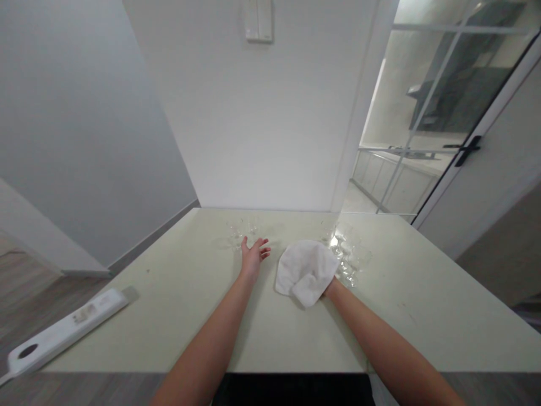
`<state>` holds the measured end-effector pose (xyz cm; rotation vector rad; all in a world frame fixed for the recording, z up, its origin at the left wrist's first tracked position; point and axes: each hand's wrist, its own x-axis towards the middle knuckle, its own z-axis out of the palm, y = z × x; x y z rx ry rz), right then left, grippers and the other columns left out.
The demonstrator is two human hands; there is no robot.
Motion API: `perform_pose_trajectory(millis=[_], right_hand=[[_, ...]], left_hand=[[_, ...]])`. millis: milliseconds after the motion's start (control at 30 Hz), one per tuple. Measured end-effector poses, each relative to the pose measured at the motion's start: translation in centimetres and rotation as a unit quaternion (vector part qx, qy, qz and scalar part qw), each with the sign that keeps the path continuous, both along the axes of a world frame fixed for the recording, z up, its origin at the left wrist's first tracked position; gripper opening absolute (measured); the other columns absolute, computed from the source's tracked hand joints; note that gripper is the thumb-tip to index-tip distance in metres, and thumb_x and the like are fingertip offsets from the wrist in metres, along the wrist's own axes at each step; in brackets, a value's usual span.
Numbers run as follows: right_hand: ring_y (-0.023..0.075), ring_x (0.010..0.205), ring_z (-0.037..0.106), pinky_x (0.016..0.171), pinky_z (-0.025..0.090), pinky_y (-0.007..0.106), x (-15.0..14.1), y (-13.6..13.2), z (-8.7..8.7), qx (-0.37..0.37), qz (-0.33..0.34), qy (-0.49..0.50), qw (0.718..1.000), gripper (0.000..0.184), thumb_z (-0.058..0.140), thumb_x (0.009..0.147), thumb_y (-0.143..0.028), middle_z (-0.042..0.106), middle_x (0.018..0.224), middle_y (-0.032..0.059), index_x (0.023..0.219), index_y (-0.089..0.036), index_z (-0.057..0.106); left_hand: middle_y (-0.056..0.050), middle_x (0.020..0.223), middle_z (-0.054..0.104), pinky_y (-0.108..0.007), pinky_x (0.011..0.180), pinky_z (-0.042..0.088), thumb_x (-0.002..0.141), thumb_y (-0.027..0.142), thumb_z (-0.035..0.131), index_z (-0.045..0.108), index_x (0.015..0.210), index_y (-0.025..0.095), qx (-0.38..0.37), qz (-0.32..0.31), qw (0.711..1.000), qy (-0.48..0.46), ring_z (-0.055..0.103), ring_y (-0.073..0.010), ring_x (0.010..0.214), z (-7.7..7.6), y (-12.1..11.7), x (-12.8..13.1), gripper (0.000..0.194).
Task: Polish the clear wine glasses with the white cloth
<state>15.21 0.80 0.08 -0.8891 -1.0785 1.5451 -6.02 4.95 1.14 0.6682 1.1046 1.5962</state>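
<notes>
My left hand [252, 256] is over the middle of the table with its fingers spread and nothing in them. Just beyond it is a small group of clear, glass-like objects [240, 231], whose exact shape I cannot make out. A white cloth [306, 270] is draped over my right hand [330, 287], which grips it from below. Most of the right hand's fingers are hidden under the fabric. Right beside the cloth, on its right, stands a larger cluster of clear, shiny objects [346, 256], see-through and blurred.
The pale table [177, 304] ends against a white wall [274, 124] with a switch plate [258, 21]. A white power strip [67, 327] lies across the left edge, its cord leading off. To the right is a glazed door with a black handle [468, 149].
</notes>
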Motion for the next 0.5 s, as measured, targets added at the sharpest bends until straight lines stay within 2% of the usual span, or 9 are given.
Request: perform_pose_trajectory(millis=[67, 133, 267, 400, 500], right_hand=[[0.0278, 0.091, 0.066, 0.080, 0.050, 0.045, 0.0, 0.1, -0.1, -0.047, 0.027, 0.045, 0.998, 0.053, 0.052, 0.069, -0.067, 0.070, 0.097, 0.0145, 0.088, -0.020, 0.067], [0.0278, 0.091, 0.066, 0.080, 0.051, 0.045, 0.1, 0.3, -0.4, -0.073, 0.044, 0.071, 0.994, 0.052, 0.055, 0.067, -0.067, 0.070, 0.096, 0.0133, 0.089, -0.022, 0.067], [0.0264, 0.088, 0.066, 0.079, 0.052, 0.042, 0.3, 0.9, -1.2, -0.086, 0.042, 0.085, 0.992, 0.046, 0.065, 0.061, -0.063, 0.070, 0.094, 0.0123, 0.084, -0.024, 0.069], [0.0248, 0.092, 0.066, 0.084, 0.050, 0.042, 0.2, 1.1, -1.8, -0.089, 0.075, 0.132, 0.984, 0.049, 0.065, 0.065, -0.061, 0.069, 0.103, 0.0140, 0.093, -0.020, 0.069], [0.0252, 0.098, 0.065, 0.087, 0.048, 0.041, 0.0, 1.2, -1.9, -0.072, 0.069, 0.129, 0.987, 0.051, 0.061, 0.069, -0.062, 0.067, 0.106, 0.0146, 0.096, -0.019, 0.068]], left_hand=[[-0.007, 0.110, 0.069, -0.025, 0.067, 0.054, 0.075, 0.033, 0.072, 0.010, 0.143, 0.032, 0.023, -0.028, 0.999, -0.007, 0.069, -0.0119, 0.070, 0.0, 0.6, -0.4, 0.092], [-0.008, 0.115, 0.067, -0.025, 0.070, 0.054, 0.074, 0.029, 0.073, 0.016, 0.141, 0.033, 0.041, -0.057, 0.997, -0.022, 0.070, -0.0138, 0.078, 0.0, 1.0, -0.6, 0.088], [-0.008, 0.127, 0.061, -0.022, 0.072, 0.054, 0.074, 0.025, 0.073, 0.034, 0.129, 0.030, 0.059, -0.078, 0.994, -0.047, 0.071, -0.0145, 0.086, 0.0, 1.3, -0.7, 0.068], [-0.008, 0.128, 0.059, -0.023, 0.074, 0.054, 0.074, 0.024, 0.073, 0.037, 0.123, 0.029, 0.069, -0.091, 0.992, -0.046, 0.071, -0.0148, 0.088, 0.0, 1.1, -0.2, 0.061], [-0.008, 0.126, 0.061, -0.026, 0.077, 0.055, 0.074, 0.025, 0.072, 0.039, 0.121, 0.028, 0.073, -0.102, 0.992, -0.033, 0.070, -0.0152, 0.089, 0.1, 0.7, 0.3, 0.057]])
